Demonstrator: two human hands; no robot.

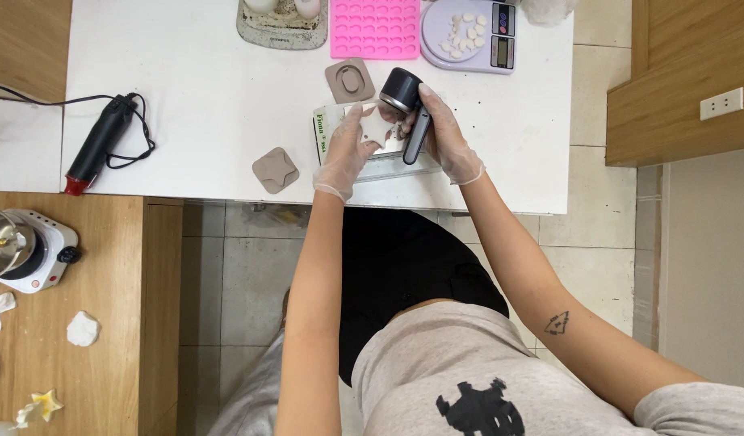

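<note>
Both hands wear thin clear gloves and work over a white table [202, 89]. My left hand [345, 152] pinches a small white star-shaped piece [376, 129] above a clear flat box [372, 161]. My right hand [444, 133] grips a dark grey hand-held device [410, 109] with a round black head, its head close to the star piece. A taupe star-shaped mould [275, 169] lies left of my left hand. A taupe oval mould [350, 81] lies just beyond the hands.
A black heat gun [97, 145] with its cord lies at the table's left. At the far edge stand a pink silicone mould tray [375, 28], a lilac scale [469, 34] with white chips and a grey tray [281, 24]. A small hotplate [34, 250] sits on the wooden side counter.
</note>
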